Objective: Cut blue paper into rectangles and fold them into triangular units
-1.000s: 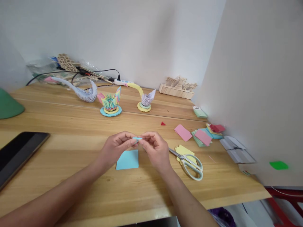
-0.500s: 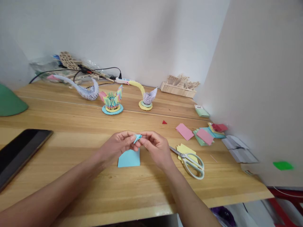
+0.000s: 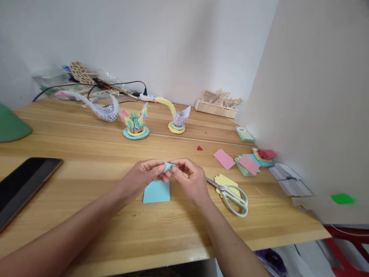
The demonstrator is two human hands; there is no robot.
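Between both hands is a small folded piece of light blue paper (image 3: 167, 167). My left hand (image 3: 148, 172) pinches it between thumb and fingers. My right hand (image 3: 189, 177) grips its right end in a pinch, so the paper's edges are partly covered by fingertips. Just below the hands, light blue paper (image 3: 156, 192) lies flat on the wooden table, its upper edge hidden by the fingers. To the right of my right hand, scissors (image 3: 227, 191) rest on yellow paper slips (image 3: 225, 181). A tiny red folded paper piece (image 3: 200, 148) sits beyond the hands.
Folded-paper swans (image 3: 105, 112) (image 3: 181, 117) and a multicoloured paper model (image 3: 135, 122) stand toward the back. A phone (image 3: 27, 184) lies left. Pink slips (image 3: 224, 159) and grey folded paper (image 3: 290, 181) are at the right, by the wall. A wooden box (image 3: 216, 107) stands behind.
The fingers have turned the small folded blue paper slightly, and it now points more to the right. Both hands keep their pinch; the view has shifted a little.
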